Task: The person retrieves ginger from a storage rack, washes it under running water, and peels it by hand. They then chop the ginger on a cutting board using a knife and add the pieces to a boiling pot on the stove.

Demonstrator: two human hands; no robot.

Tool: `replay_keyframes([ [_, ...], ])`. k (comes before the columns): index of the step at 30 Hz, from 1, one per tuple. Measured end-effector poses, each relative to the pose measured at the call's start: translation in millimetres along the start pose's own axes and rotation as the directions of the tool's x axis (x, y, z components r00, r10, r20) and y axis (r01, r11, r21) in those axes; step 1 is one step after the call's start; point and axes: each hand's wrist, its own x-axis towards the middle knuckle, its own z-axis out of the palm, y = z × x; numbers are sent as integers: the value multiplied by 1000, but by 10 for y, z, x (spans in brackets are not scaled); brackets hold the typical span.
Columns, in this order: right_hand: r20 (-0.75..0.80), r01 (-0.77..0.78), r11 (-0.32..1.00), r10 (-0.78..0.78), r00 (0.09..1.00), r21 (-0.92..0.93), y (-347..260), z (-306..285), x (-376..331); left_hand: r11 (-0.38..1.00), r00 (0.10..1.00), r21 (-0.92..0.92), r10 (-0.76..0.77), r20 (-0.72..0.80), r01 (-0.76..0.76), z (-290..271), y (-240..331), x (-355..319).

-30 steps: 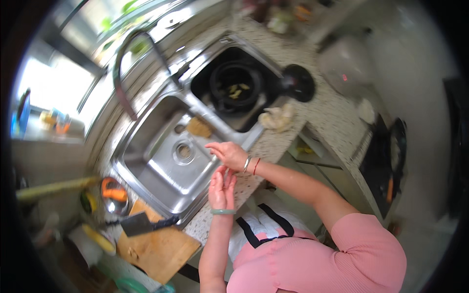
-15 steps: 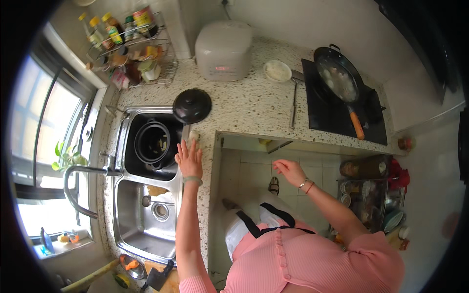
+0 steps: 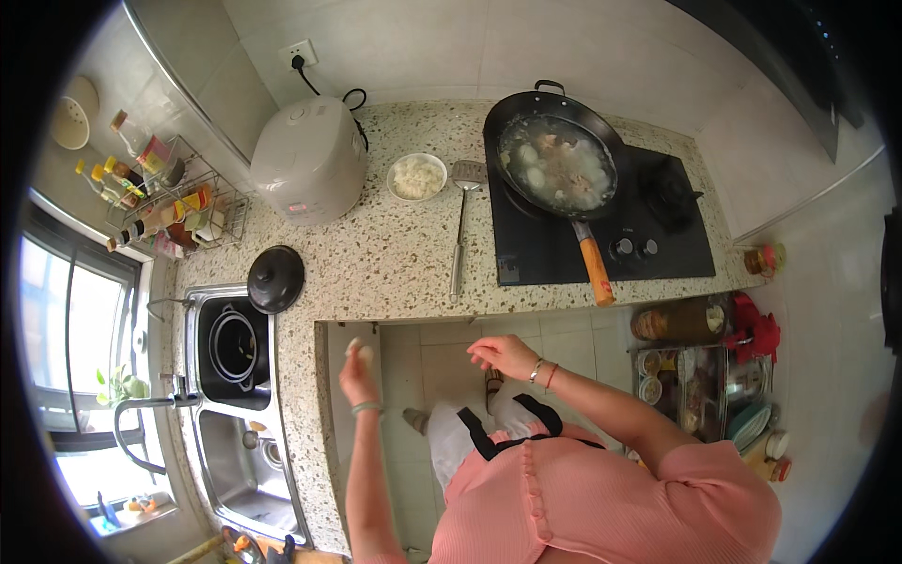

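Over the gap in front of the counter, my left hand is closed on a small pale lump; its kind I cannot make out. My right hand hovers in front of the counter edge, fingers curled together, with nothing visible in them. Beyond it, a black wok with a wooden handle stands on the black gas hob. Cloudy liquid with pale pieces fills its middle. A metal spatula lies left of the hob, beside a bowl of white rice.
A rice cooker stands at the back left, near a wire rack of bottles and jars. A black lid rests by the steel sink, whose far basin holds a black pot. Shelves with jars stand at right.
My left hand has left the counter beside the sink and closed on the pale lump. The view has swung right toward the hob. My right hand stays curled.
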Motion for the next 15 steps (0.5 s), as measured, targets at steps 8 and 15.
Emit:
replay_keyframes([
  [8, -66, -137, 988, 142, 988, 67, 379, -542, -196, 626, 884, 627, 275, 379, -464, 1243, 747, 622],
  [15, -126, -177, 971, 198, 972, 159, 364, -554, -257, 663, 876, 618, 124, 467, -423, 1381, 735, 1532],
])
